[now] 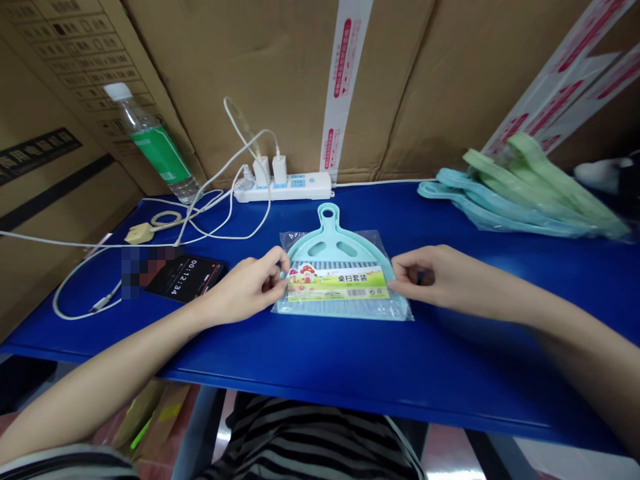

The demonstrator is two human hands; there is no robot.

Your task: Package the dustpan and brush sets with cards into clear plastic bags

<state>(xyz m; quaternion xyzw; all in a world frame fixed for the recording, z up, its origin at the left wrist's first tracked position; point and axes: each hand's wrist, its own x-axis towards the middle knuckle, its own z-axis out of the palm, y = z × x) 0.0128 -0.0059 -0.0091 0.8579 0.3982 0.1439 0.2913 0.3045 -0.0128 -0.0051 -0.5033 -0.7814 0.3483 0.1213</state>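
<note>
A light-blue dustpan and brush set [345,250] in a clear plastic bag lies flat on the blue table in front of me, its looped handle pointing away. A printed card label [336,283] with red mushrooms spans its middle, over the grey bristles. My left hand [260,283] pinches the left edge of the bag between thumb and fingers. On the opposite side, my right hand [423,275] has its thumb and forefinger closed on the right edge, at the label's end.
Several bagged blue and green dustpans [530,193] are piled at the back right. A white power strip [285,189] with chargers and loose cables stands at the back. A water bottle [163,153] leans at the left, behind a phone [187,277] showing a timer. Cardboard [270,67] walls the rear.
</note>
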